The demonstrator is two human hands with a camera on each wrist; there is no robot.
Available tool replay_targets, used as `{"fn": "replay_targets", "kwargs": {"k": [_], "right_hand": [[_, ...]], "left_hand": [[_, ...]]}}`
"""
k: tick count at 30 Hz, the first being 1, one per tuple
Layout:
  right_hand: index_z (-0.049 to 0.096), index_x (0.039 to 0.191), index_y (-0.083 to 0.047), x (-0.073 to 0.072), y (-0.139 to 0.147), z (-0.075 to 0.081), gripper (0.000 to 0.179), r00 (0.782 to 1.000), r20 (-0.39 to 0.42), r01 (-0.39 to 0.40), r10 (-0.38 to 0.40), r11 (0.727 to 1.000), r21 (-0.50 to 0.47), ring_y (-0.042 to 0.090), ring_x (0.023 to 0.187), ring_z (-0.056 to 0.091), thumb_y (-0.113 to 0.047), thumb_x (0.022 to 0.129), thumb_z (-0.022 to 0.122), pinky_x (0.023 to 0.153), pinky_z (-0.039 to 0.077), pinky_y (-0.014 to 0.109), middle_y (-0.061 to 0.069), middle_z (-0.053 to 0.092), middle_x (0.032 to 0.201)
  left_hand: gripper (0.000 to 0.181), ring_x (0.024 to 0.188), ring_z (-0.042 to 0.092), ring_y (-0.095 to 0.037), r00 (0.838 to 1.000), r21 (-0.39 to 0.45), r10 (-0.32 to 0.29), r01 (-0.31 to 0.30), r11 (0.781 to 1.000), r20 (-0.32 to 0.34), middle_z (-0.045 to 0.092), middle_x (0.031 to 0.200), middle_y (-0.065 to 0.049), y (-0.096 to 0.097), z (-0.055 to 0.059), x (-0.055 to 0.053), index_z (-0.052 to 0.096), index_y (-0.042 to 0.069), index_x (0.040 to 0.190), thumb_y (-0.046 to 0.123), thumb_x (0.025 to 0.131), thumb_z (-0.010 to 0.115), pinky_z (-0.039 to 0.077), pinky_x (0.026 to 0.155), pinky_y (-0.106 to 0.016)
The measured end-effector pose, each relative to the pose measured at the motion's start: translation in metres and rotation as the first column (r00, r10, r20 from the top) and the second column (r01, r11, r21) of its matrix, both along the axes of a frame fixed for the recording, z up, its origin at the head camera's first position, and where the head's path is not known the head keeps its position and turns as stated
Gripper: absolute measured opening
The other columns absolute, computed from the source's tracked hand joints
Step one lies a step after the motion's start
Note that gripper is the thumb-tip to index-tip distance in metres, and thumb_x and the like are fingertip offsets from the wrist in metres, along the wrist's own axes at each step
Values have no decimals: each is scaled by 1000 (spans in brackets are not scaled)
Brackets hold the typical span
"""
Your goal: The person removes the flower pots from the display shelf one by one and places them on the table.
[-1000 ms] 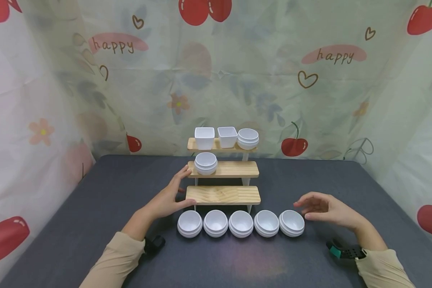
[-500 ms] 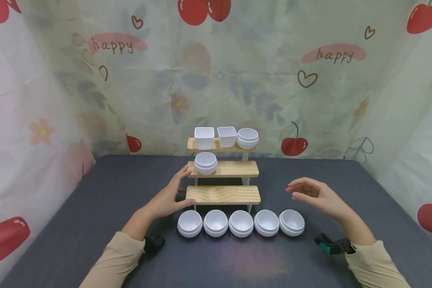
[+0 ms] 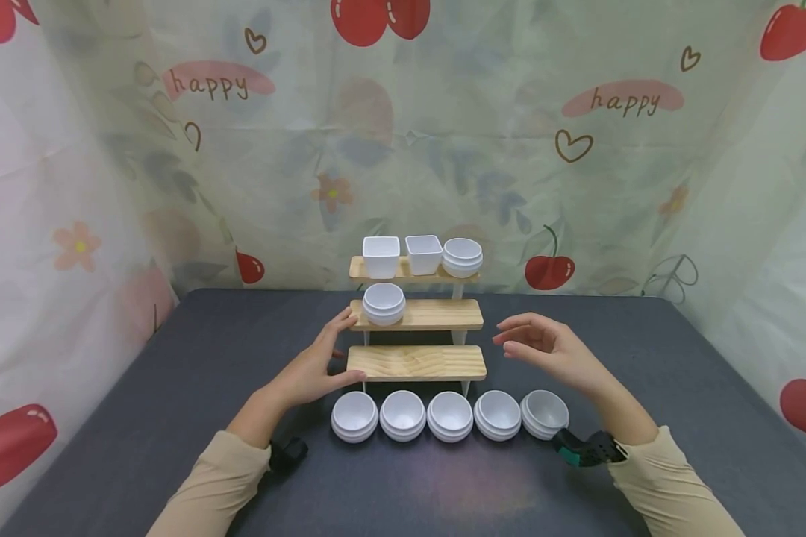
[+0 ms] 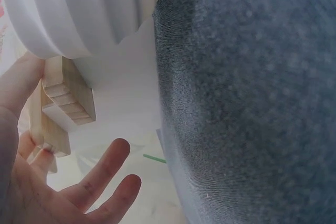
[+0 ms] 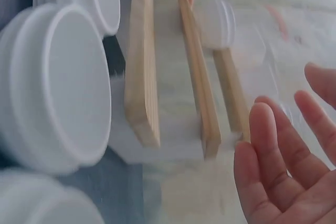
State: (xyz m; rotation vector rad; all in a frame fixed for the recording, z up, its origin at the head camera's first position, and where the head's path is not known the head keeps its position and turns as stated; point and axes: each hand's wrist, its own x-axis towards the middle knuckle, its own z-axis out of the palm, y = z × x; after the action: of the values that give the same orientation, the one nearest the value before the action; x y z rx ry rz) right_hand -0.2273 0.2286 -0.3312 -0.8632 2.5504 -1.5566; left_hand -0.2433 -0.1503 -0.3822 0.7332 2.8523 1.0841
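Note:
A three-tier wooden display stand [image 3: 436, 364] stands in the middle of the head view. My left hand [image 3: 312, 373] touches its left end, thumb at the bottom shelf and a fingertip at the middle one; the left wrist view shows two other fingers [image 4: 118, 153] stretched out freely. Right of the middle shelf, my right hand [image 3: 557, 352] hovers with loosely bent fingers and holds nothing. One round white bowl [image 3: 384, 306] sits at the left of the middle shelf. The top shelf bears two square white bowls [image 3: 381, 257] and a round white one [image 3: 463, 258].
Several round white bowls [image 3: 450, 418] form a row on the dark table [image 3: 389, 492] in front of the stand. A patterned curtain [image 3: 470, 171] hangs behind the table. A thin grey cord [image 3: 672, 277] lies at the back right.
My right hand has moved from beside the rightmost bowl of the row, up and left toward the stand's right side. The left hand and the bowls have stayed put.

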Motion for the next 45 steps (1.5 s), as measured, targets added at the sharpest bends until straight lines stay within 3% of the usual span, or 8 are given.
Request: {"fn": "replay_targets", "kwargs": {"k": [3,7,17,23,29,34,39,45], "right_hand": [[53,120,-1,-1,-11,1,33,1000,17,-5,5,1000,-9,4,93,66,-10,90,61,82,55,25,20,64,112],[52,122,0,-4,-25,2,35,999,33,-9,10,1000,-30,4,93,65,-10,89,62,82,55,24,28,61,114],[52,125,0,-11,-59,7,40,995,96,35,-31,999,-42,6,97,63,-14,89,63,82,51,22,22,63,116],[52,127,-3,-15,-78,10,42,989,131,75,-67,996,-58,19,102,64,-16,89,63,85,53,29,20,63,116],[52,129,-5,-22,-96,10,42,991,107,85,-79,995,-55,29,106,62,-16,89,62,85,53,32,21,62,119],[52,129,-6,-28,-108,8,42,993,92,82,-74,993,-89,31,104,63,-13,89,62,83,54,32,24,62,119],[51,130,-9,-32,-120,6,44,987,136,104,-90,989,-102,31,99,65,-15,89,63,82,55,35,24,60,122],[48,133,-8,-32,-133,3,47,979,167,140,-116,980,-141,33,103,64,-14,89,63,86,54,46,24,58,123]], "left_hand": [[92,114,57,-35,1000,-5,6,-6,1000,3,4,159,-3,0,1,0,11,23,148,39,80,72,50,92,-49],[91,115,57,-36,1000,-4,5,-5,1000,3,4,159,-3,0,1,0,12,23,148,39,81,71,50,91,-49],[91,113,57,-35,1000,-20,11,-11,1000,-10,6,159,-4,1,3,1,13,21,148,39,80,72,51,90,-48],[91,113,58,-34,1000,-20,8,-8,1000,-16,6,159,-5,1,3,1,13,21,148,38,80,72,51,90,-48],[90,112,58,-35,1000,-12,-1,0,1000,-21,6,159,-5,0,2,1,13,21,148,37,81,72,51,90,-49],[91,112,58,-35,1000,-9,-2,2,1000,-19,5,159,-5,0,2,1,13,21,148,38,80,72,51,90,-48],[91,113,57,-35,1000,-8,3,-3,1000,-17,5,159,-5,1,2,1,13,21,148,38,81,72,51,91,-48],[91,113,57,-36,1000,1,-4,4,1000,-11,5,159,-6,1,2,1,12,21,148,37,81,72,51,91,-49]]}}
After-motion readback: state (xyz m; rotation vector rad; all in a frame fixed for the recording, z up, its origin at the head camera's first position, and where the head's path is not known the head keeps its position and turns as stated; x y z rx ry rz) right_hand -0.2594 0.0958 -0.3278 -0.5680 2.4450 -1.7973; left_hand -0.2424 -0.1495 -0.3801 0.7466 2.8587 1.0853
